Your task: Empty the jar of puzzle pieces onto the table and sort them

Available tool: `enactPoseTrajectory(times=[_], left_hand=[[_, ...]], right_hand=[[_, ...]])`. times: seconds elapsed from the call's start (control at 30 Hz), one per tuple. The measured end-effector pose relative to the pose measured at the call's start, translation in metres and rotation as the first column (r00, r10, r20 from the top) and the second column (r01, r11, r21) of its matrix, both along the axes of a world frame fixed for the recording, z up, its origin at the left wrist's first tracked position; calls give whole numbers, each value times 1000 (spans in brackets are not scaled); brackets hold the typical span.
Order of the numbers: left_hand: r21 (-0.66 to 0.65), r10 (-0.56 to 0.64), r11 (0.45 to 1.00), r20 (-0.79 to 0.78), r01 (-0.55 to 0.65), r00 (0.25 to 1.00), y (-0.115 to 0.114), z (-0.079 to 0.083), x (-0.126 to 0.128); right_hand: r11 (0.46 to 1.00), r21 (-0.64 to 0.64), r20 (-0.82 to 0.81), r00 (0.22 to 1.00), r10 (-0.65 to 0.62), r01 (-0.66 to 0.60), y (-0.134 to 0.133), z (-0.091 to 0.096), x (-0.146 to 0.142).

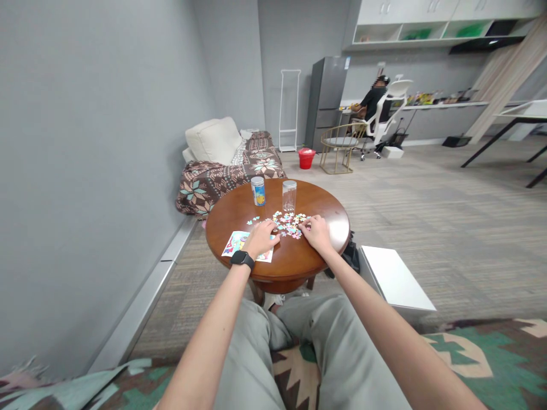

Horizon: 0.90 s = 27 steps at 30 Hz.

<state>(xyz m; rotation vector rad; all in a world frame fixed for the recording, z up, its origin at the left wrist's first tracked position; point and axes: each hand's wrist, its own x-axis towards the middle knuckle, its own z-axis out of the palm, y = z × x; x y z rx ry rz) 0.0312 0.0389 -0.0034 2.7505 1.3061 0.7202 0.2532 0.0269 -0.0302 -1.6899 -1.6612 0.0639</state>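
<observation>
Small colourful jigsaw puzzle pieces (291, 232) lie in a loose pile on the round wooden table (226, 210). My left hand (260, 239), with a black watch (242, 258) at its wrist, reaches over a printed picture sheet (233, 242) to the pile's left edge. Its thumb is apart from the fingers, and no piece shows in it. At the pile's right side my right hand (317, 232) has its fingers curled together on the pieces. Whatever lies under those fingertips is too small to make out.
Behind the pile stand a clear lidded jar (289, 198) and a blue-labelled can (258, 193). A white box (395, 276) sits on the floor at right. Beyond are a covered sofa (231, 171), a red bucket (306, 159) and a seated person (372, 103).
</observation>
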Motion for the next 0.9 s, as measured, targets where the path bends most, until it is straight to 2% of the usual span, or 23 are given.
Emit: enactPoseTrajectory(times=[0.23,0.4,0.47,0.73,0.9], left_hand=[[13,-8,1000,0,8,1000,2,-3,-1],[10,-7,1000,3,7,1000,1,-1,-1],[4,-1,1000,-4,1,1000,0,0,0],[2,-2,1000,-4,2,1000,-1,1,0],[1,2,1000,-9,-2,1000,-1,1,0]], right_hand=[[1000,6,-26,1000,7,-7,-3,3,-2],[982,38,-29,983,-182,183,-3,1,-2],[977,33,-22,978,-208,209,-1,-3,-2],[985,-4,-63,983,-174,174,5,-9,2],[991,11,-185,974,-132,136,6,-7,6]])
